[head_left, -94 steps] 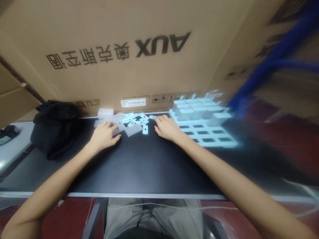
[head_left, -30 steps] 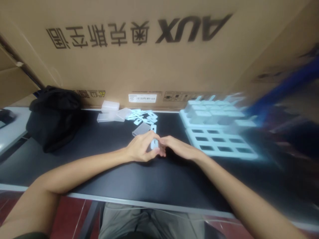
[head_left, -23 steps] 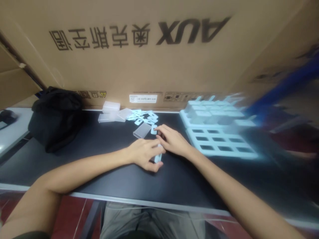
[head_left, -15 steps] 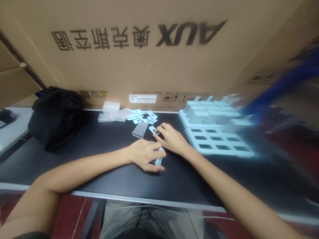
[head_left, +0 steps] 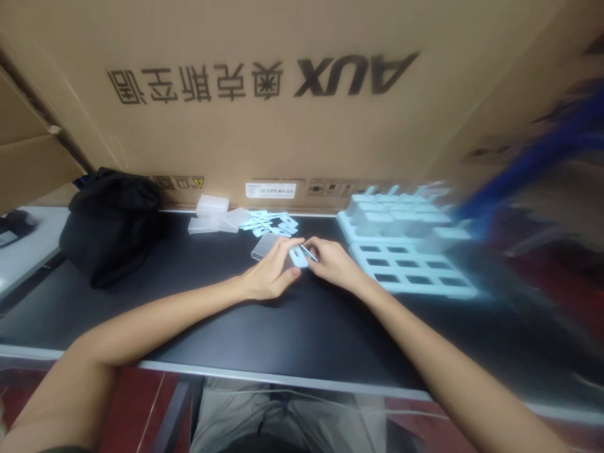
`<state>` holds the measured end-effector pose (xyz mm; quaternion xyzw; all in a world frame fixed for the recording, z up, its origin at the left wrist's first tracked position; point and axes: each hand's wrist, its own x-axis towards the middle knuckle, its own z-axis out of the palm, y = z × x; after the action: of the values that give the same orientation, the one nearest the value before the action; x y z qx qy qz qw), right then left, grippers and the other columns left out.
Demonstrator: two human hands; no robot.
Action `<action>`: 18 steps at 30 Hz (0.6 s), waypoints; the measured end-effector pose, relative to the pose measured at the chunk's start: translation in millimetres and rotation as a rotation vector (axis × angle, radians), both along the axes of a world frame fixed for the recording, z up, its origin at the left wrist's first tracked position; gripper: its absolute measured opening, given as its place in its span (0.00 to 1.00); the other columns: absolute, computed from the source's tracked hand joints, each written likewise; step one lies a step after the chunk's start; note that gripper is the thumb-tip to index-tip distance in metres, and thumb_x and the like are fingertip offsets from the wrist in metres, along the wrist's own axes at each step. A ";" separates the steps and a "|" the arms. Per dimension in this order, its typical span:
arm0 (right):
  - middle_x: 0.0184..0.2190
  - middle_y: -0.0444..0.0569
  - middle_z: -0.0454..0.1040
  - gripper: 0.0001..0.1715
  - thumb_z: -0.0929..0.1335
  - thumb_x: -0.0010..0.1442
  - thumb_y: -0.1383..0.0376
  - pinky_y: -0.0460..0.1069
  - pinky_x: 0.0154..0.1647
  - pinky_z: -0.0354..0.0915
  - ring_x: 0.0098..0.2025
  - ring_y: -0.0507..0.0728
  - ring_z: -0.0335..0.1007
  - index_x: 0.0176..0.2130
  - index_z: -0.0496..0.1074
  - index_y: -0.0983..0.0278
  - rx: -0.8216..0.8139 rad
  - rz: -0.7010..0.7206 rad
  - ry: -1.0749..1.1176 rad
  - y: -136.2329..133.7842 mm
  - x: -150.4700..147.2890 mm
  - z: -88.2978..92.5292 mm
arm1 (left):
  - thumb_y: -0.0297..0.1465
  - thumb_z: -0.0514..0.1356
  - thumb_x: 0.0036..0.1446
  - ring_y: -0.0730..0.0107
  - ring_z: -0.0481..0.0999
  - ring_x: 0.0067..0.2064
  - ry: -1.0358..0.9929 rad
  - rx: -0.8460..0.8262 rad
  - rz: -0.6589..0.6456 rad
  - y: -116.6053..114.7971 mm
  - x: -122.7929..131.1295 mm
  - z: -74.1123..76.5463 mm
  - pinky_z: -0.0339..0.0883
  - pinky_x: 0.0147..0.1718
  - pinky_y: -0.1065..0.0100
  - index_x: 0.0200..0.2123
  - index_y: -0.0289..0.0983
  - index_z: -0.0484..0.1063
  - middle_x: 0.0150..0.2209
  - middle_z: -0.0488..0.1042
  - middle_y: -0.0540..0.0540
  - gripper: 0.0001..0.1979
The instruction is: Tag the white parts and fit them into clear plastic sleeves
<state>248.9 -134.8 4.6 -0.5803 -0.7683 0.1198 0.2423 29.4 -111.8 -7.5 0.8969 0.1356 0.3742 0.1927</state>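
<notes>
My left hand (head_left: 274, 272) grips a flat light-blue plastic piece (head_left: 297, 257) with a slot in it, between thumb and fingers. Close against it, my right hand (head_left: 330, 261) pinches a second thin light-blue piece (head_left: 309, 253), seen nearly edge-on. The two pieces are side by side, and whether they touch I cannot tell. Just behind my left fingers lies a clear plastic box (head_left: 263, 245), partly covered by the hand. Farther back is a loose pile of similar light-blue slotted pieces (head_left: 267, 220).
Several translucent boxes (head_left: 212, 217) lie left of the pile. A light-blue rack (head_left: 410, 286) with rectangular openings stands at right, its rear rows filled with boxes. A black cloth bag (head_left: 111, 226) sits at left. A large cardboard box (head_left: 264, 138) walls off the table's back.
My right hand has picked up the light-blue piece beside the clear box. My left hand has moved up and away from me with its piece, meeting the right hand.
</notes>
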 end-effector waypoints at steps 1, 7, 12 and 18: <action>0.31 0.47 0.74 0.03 0.66 0.60 0.64 0.50 0.37 0.62 0.34 0.57 0.72 0.37 0.65 0.60 0.008 0.004 0.007 -0.6 0.5 1.0 | 0.44 0.49 0.74 0.50 0.68 0.59 -0.005 0.001 -0.007 -0.1 0.5 -0.7 0.66 0.61 0.45 0.71 0.37 0.49 0.59 0.64 0.32 0.30; 0.34 0.48 0.74 0.07 0.59 0.68 0.63 0.51 0.36 0.63 0.34 0.60 0.74 0.46 0.60 0.59 0.015 -0.058 -0.016 -3.1 7.4 6.0 | 0.35 0.53 0.73 0.55 0.70 0.58 -0.001 -0.018 0.014 0.6 2.7 -1.3 0.70 0.59 0.48 0.67 0.39 0.57 0.56 0.67 0.37 0.22; 0.44 0.57 0.74 0.14 0.61 0.63 0.67 0.53 0.42 0.64 0.41 0.62 0.73 0.49 0.64 0.62 0.015 -0.074 -0.116 -2.5 9.3 1.0 | 0.36 0.60 0.69 0.59 0.73 0.54 -0.008 -0.110 0.041 3.1 2.3 -2.5 0.79 0.44 0.60 0.61 0.40 0.62 0.54 0.69 0.38 0.20; 0.55 0.64 0.68 0.32 0.63 0.60 0.67 0.60 0.55 0.63 0.57 0.69 0.66 0.62 0.65 0.69 -0.001 -0.060 -0.223 -2.4 6.2 -3.0 | 0.33 0.61 0.68 0.58 0.76 0.55 0.068 0.024 0.028 -1.2 0.3 -1.3 0.77 0.51 0.56 0.62 0.39 0.60 0.55 0.71 0.38 0.22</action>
<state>255.2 -137.2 1.5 -0.6128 -0.7728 0.0476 0.1582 29.7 -113.0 -8.8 0.9093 0.1501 0.3478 0.1720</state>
